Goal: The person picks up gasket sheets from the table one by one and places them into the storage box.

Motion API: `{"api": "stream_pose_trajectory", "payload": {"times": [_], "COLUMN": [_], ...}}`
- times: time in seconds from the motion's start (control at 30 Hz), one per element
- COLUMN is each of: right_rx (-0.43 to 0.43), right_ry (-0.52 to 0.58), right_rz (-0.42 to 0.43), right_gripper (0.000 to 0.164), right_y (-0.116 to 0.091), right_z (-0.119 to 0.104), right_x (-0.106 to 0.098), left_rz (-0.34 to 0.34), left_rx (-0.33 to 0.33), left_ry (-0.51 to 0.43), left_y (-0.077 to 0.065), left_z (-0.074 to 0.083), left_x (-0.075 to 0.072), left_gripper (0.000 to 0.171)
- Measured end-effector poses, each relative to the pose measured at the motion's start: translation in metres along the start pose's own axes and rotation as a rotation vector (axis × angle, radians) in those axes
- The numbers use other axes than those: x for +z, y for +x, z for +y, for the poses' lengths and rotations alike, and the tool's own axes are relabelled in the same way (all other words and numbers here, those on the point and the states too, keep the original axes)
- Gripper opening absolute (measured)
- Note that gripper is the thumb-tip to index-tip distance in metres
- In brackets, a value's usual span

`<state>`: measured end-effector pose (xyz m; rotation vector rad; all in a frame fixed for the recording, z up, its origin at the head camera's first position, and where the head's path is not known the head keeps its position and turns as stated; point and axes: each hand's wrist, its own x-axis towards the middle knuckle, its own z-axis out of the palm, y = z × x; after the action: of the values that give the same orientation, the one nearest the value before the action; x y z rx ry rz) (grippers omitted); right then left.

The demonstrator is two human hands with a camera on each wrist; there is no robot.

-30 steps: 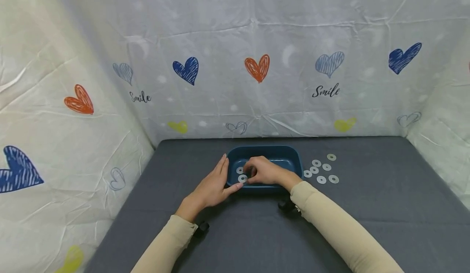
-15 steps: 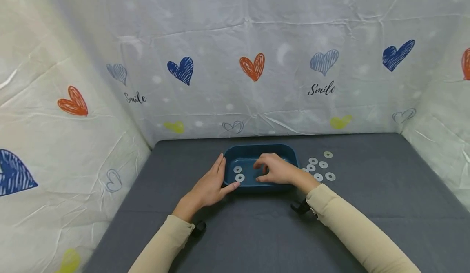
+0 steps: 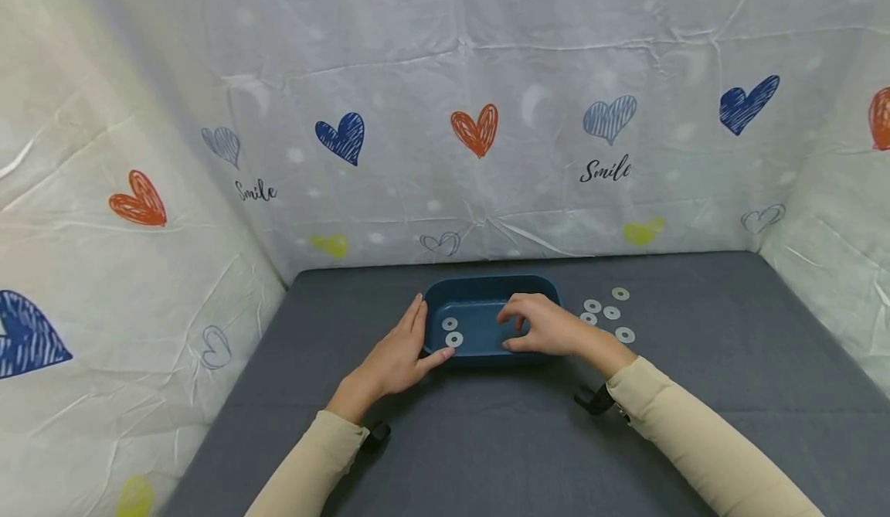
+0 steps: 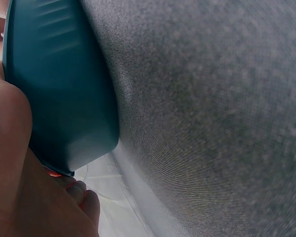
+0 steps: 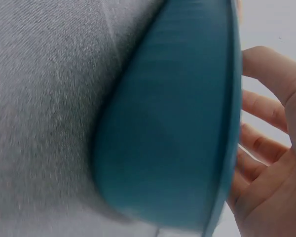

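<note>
A dark blue oblong tray (image 3: 459, 288) stands on the table, its outer wall (image 4: 69, 89) large in the left wrist view. Against its left end rests my left hand (image 3: 392, 356), fingers straight, thumb along the near rim. Two flat pale washers (image 3: 454, 339) lie inside near that hand. Over the tray's right part is my right hand (image 3: 545, 328), thumb and fingers bent apart with nothing visible between them. In the right wrist view its fingers (image 5: 264, 108) show beyond the rim, their tips partly hidden.
Several more flat washers (image 3: 612, 313) lie loose on the grey table cloth (image 3: 695, 362), right of the tray; my right forearm may hide some. A white curtain (image 3: 542, 53) printed with hearts hangs behind and at both sides.
My right hand has moved right, from beside the washers in the tray to its right part, and its fingers have spread apart somewhat. The left hand stays at the tray's end.
</note>
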<state>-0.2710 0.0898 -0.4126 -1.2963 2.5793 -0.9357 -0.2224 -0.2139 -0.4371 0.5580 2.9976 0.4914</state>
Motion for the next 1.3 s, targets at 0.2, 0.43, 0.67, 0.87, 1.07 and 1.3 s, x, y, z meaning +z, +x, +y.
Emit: {"api": "stream_pose_trajectory", "payload": {"times": [0.2, 0.43, 0.67, 0.87, 1.07, 1.3], "right_rx": [0.014, 0.0, 0.02, 0.057, 0.112, 0.143], "right_ry": [-0.009, -0.015, -0.026, -0.025, -0.003, -0.012], "right_rz": [-0.003, -0.001, 0.024, 0.033, 0.064, 0.108], "right_gripper": [0.033, 0.031, 0.03, 0.028, 0.029, 0.028], "right_y": [-0.014, -0.031, -0.05, -0.068, -0.085, -0.099], "right_z": [-0.004, -0.005, 0.0, 0.009, 0.021, 0.037], "right_x": [-0.012, -0.024, -0.031, -0.039, -0.048, -0.052], "left_rz": [-0.002, 0.002, 0.0, 0.002, 0.001, -0.002], "left_rx": [-0.001, 0.007, 0.006, 0.002, 0.004, 0.003], "left_ry": [0.003, 0.003, 0.007, 0.004, -0.002, -0.005], "left_y": [0.0, 0.0, 0.0, 0.0, -0.001, 0.0], "left_z": [-0.001, -0.001, -0.001, -0.002, -0.003, -0.002], "left_x": [0.002, 0.0, 0.001, 0.003, 0.003, 0.001], "left_gripper": [0.106, 0.105, 0.106, 0.107, 0.108, 0.108]}}
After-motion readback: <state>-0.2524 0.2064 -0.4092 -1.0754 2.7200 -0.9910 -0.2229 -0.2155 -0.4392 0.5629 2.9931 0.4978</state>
